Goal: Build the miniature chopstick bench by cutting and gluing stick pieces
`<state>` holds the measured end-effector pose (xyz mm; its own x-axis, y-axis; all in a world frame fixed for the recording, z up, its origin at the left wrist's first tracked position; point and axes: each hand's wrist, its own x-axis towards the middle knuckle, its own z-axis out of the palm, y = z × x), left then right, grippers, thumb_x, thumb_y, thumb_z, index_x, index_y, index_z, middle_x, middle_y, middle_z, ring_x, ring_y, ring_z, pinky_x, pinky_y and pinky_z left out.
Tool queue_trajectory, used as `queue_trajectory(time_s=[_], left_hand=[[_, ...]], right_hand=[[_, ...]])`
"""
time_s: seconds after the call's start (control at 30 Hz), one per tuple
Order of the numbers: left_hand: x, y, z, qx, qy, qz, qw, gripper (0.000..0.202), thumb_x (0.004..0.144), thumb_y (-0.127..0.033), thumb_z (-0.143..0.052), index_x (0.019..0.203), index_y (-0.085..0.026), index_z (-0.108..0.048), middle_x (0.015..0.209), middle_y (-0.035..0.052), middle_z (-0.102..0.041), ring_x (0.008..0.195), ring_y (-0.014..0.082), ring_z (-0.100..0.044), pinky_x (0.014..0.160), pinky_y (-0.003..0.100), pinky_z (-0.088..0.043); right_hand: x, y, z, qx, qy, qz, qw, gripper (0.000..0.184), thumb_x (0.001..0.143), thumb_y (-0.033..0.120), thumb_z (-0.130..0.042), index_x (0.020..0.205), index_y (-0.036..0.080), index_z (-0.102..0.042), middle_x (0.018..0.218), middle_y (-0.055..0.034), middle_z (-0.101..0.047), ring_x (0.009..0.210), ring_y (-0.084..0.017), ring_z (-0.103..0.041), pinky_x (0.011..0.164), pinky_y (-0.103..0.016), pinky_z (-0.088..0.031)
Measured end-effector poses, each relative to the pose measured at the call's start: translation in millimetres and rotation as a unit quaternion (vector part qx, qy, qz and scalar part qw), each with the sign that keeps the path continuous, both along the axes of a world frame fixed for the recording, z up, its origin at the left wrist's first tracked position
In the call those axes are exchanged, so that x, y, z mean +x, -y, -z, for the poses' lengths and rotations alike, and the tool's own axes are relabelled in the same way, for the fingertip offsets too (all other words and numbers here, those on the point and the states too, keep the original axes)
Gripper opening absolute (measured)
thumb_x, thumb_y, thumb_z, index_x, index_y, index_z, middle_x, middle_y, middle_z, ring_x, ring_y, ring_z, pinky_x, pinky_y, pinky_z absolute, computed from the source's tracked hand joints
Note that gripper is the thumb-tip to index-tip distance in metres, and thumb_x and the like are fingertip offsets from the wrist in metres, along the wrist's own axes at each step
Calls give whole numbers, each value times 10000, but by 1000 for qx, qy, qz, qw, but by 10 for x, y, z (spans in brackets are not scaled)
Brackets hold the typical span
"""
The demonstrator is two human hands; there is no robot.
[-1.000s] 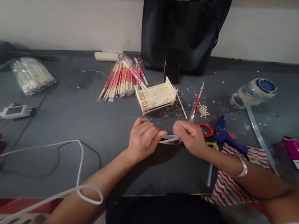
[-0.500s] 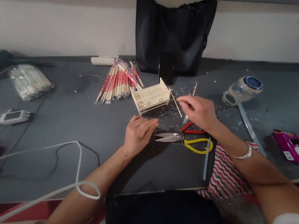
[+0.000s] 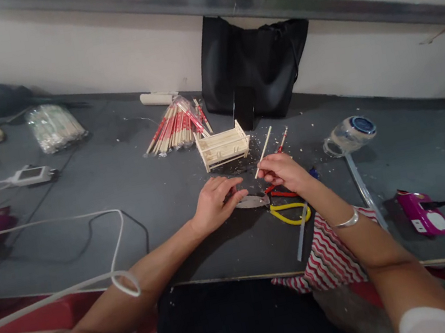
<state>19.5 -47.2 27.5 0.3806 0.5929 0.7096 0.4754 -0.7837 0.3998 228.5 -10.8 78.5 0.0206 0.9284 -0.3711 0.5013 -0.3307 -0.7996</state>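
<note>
My right hand point(image 3: 286, 174) pinches a thin wooden stick point(image 3: 264, 150) that slants up toward a small frame built of sticks point(image 3: 223, 145). My left hand point(image 3: 216, 204) lies on the dark mat with its fingers curled over the silver snips point(image 3: 254, 201); I cannot see whether it grips them. Yellow-handled cutters point(image 3: 290, 213) and red-handled pliers point(image 3: 280, 190) lie just below my right hand. A pack of red-wrapped chopsticks point(image 3: 175, 126) sits behind the frame.
A black bag point(image 3: 253, 70) leans on the wall. A clear jar point(image 3: 347, 135) lies on its side at the right, a pink device point(image 3: 422, 211) beyond it. White cables point(image 3: 86, 217), a charger point(image 3: 32, 175) and a bagged bundle of sticks point(image 3: 54, 126) lie left. A striped cloth point(image 3: 331, 253) hangs at the near edge.
My right hand let go of the snips, reached toward the stick frame and picked up a stick. My left hand stayed by the snips, which now lie on the mat.
</note>
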Motion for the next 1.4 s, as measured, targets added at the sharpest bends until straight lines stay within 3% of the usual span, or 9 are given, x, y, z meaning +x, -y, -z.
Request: queue_trajectory(time_s=[0.27,0.4,0.5,0.63,0.73,0.9,1.03,1.23,1.4], left_hand=[[-13,6,49,-45,0,-13,999,319,1067,-408,-524,994,-172,-725,761,39,-744,678,138,-678,676,248,-535],[-51,-55,38,-108,8,-32,994,283,1043,-338,-543,911,-190,-745,772,29,-772,666,137,-699,664,230,-546],[-94,-99,16,-143,12,-60,988,260,1013,-307,-548,904,-189,-752,785,32,-785,689,151,-716,671,233,-550],[-120,-99,-2,-159,0,-79,984,248,985,-318,-557,899,-193,-752,777,34,-783,696,165,-720,673,246,-547],[-107,-81,-2,-145,5,-72,987,255,989,-314,-547,884,-197,-747,784,35,-782,718,169,-727,694,250,-549],[-94,-96,30,-138,18,-71,988,214,999,-306,-568,905,-204,-731,773,14,-761,690,151,-696,667,239,-535],[-150,-147,-9,-87,27,-98,991,167,968,-322,-649,1075,-197,-684,822,12,-726,738,164,-658,722,283,-549],[-145,-355,-421,-45,-73,-165,983,475,929,-263,-668,1384,-196,-549,1299,137,-668,1221,315,-577,1085,495,-452],[112,-660,-658,-100,-194,-128,967,674,852,-140,-664,1497,-172,-470,1289,123,-698,1241,320,-582,1068,459,-461]], right_hand=[[-255,264,87,-37,-338,2,940,306,587,428,-769,711,228,-573,652,11,-687,487,-88,-525,369,-179,-283],[-184,253,99,-35,-200,-98,974,326,722,503,-713,641,226,-561,542,25,-600,420,-83,-444,381,-215,-259],[-101,271,82,142,13,-161,977,337,883,454,-644,646,224,-578,564,-1,-613,490,-122,-508,499,-266,-382],[11,226,108,492,240,-168,820,216,1005,389,-591,942,230,-724,924,-84,-754,873,-224,-639,786,-361,-471],[132,85,174,569,285,-230,736,232,1027,421,-580,1043,272,-757,998,-65,-763,962,-242,-625,835,-392,-459],[333,-155,265,534,223,-314,753,303,1069,395,-494,1033,272,-769,944,-47,-767,881,-212,-634,802,-371,-480],[479,-286,273,530,218,-255,779,328,1065,418,-484,985,268,-764,951,-60,-770,891,-234,-642,839,-399,-475],[638,-457,210,502,305,-169,792,313,1058,403,-486,981,274,-760,998,-62,-759,947,-263,-613,847,-415,-424],[638,-560,173,487,347,-183,781,311,1063,386,-460,1009,286,-750,1018,-60,-742,958,-268,-581,821,-413,-393]])
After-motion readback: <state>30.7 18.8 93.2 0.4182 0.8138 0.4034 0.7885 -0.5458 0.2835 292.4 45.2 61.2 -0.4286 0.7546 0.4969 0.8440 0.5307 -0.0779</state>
